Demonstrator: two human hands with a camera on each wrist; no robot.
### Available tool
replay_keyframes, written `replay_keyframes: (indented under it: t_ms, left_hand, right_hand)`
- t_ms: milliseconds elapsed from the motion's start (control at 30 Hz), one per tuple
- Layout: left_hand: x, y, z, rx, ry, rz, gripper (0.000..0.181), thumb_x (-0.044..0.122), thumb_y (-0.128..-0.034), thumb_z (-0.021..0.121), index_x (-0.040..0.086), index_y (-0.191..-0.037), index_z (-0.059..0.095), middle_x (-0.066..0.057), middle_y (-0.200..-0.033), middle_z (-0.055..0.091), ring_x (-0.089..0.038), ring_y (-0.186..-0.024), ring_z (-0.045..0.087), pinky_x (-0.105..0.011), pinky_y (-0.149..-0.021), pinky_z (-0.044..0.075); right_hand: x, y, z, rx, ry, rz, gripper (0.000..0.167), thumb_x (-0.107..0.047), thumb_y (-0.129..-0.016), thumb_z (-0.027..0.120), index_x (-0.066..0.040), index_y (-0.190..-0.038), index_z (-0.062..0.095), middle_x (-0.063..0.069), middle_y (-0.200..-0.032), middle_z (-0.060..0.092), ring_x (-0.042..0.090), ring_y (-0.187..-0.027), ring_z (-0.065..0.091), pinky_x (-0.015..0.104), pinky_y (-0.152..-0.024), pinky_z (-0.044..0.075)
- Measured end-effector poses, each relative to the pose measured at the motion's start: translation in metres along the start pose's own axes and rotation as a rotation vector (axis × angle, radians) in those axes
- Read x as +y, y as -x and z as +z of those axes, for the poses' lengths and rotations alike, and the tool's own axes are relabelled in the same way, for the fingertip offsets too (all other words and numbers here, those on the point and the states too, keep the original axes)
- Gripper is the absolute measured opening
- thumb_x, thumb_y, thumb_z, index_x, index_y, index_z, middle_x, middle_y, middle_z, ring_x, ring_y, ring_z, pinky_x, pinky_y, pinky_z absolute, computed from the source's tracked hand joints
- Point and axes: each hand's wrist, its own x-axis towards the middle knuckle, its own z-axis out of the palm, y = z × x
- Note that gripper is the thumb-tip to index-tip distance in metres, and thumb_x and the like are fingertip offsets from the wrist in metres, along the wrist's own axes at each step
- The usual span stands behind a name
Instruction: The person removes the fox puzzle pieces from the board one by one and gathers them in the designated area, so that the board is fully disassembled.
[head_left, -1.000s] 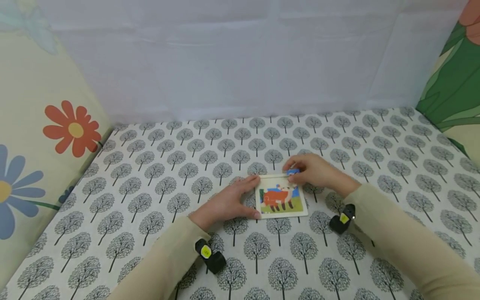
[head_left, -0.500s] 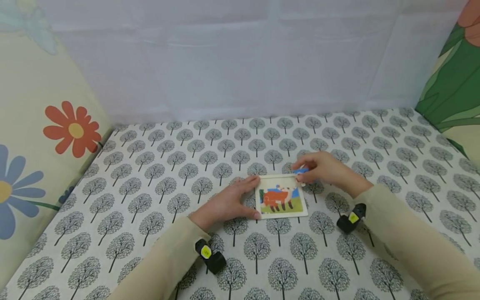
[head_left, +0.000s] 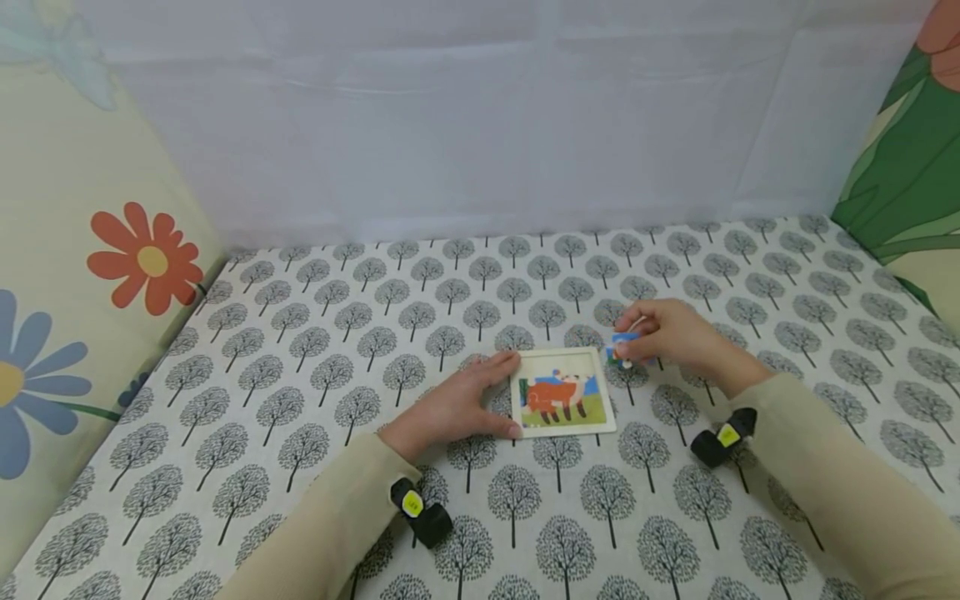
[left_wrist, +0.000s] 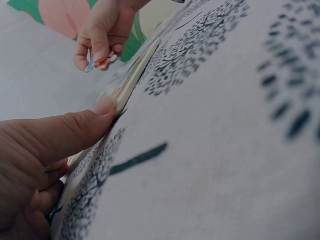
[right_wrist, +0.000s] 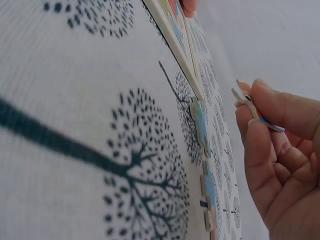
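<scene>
A cream-framed puzzle board (head_left: 564, 421) with a picture of an orange fox-like animal lies flat on the cloth. My left hand (head_left: 465, 400) holds it by the left side, the thumb at the near corner and the fingers at the far one; the left wrist view shows the thumb (left_wrist: 102, 107) against the frame's edge. To the right of the board, my right hand (head_left: 667, 337) pinches a small, mostly blue puzzle piece (head_left: 626, 343) between thumb and fingers. The right wrist view shows this piece (right_wrist: 257, 112) edge-on, above the cloth, apart from the board.
Several loose puzzle pieces (right_wrist: 200, 125) lie on the cloth beside the board's edge in the right wrist view. A tree-patterned cloth (head_left: 360, 500) covers the table. A white sheet (head_left: 465, 125) hangs behind, with flower-printed panels (head_left: 60, 208) at the sides.
My right hand has moved right with the puzzle piece, from above the board's far right corner to beyond its right edge. The left hand and the board stay in place.
</scene>
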Motion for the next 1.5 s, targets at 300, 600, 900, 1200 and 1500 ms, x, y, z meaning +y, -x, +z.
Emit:
replay_keyframes:
  t_ms: [300, 600, 900, 1200, 1500]
  left_hand:
    - [-0.001, -0.001, 0.0, 0.002, -0.012, 0.002, 0.096, 0.033, -0.0688, 0.079, 0.02, -0.147, 0.024, 0.006, -0.154, 0.012, -0.032, -0.142, 0.005, -0.051, -0.114, 0.005]
    - [-0.002, -0.002, 0.0, 0.003, -0.01, 0.007, 0.096, 0.034, -0.0686, 0.079, 0.02, -0.147, 0.024, 0.005, -0.154, 0.012, -0.032, -0.142, 0.004, -0.051, -0.114, 0.005]
    - [-0.001, -0.002, 0.001, 0.009, 0.026, -0.02, 0.096, 0.033, -0.0671, 0.08, 0.023, -0.146, 0.025, 0.009, -0.153, 0.013, -0.031, -0.142, 0.004, -0.051, -0.113, 0.003]
    - [0.0, -0.002, 0.001, 0.007, 0.017, -0.026, 0.097, 0.035, -0.0667, 0.08, 0.024, -0.146, 0.025, 0.01, -0.153, 0.012, -0.031, -0.142, 0.003, -0.052, -0.113, 0.003]
    - [-0.001, -0.001, 0.001, 0.008, 0.028, -0.024, 0.097, 0.033, -0.0672, 0.08, 0.024, -0.146, 0.025, 0.01, -0.153, 0.012, -0.03, -0.142, 0.003, -0.051, -0.113, 0.003]
  right_hand:
    - [0.007, 0.005, -0.008, 0.012, -0.032, 0.02, 0.033, -0.011, -0.08, 0.071, 0.002, -0.107, 0.058, 0.01, -0.093, 0.065, 0.016, -0.077, 0.062, 0.03, -0.072, 0.055]
    - [0.018, 0.01, -0.016, 0.045, -0.023, 0.021, 0.031, -0.016, -0.082, 0.069, 0.001, -0.106, 0.059, 0.004, -0.086, 0.067, 0.014, -0.074, 0.059, 0.028, -0.068, 0.053]
    - [0.025, 0.017, -0.026, 0.074, -0.071, 0.082, 0.034, -0.016, -0.086, 0.066, 0.003, -0.112, 0.058, 0.004, -0.09, 0.064, 0.012, -0.077, 0.061, 0.028, -0.073, 0.055]
    - [0.035, 0.02, -0.031, 0.096, -0.037, 0.106, 0.038, -0.016, -0.088, 0.062, 0.004, -0.12, 0.054, 0.007, -0.1, 0.064, 0.009, -0.078, 0.061, 0.024, -0.073, 0.055]
    - [0.043, 0.022, -0.037, 0.093, 0.005, 0.148, 0.043, -0.021, -0.091, 0.059, 0.004, -0.126, 0.051, 0.009, -0.104, 0.062, 0.01, -0.078, 0.059, 0.027, -0.072, 0.053]
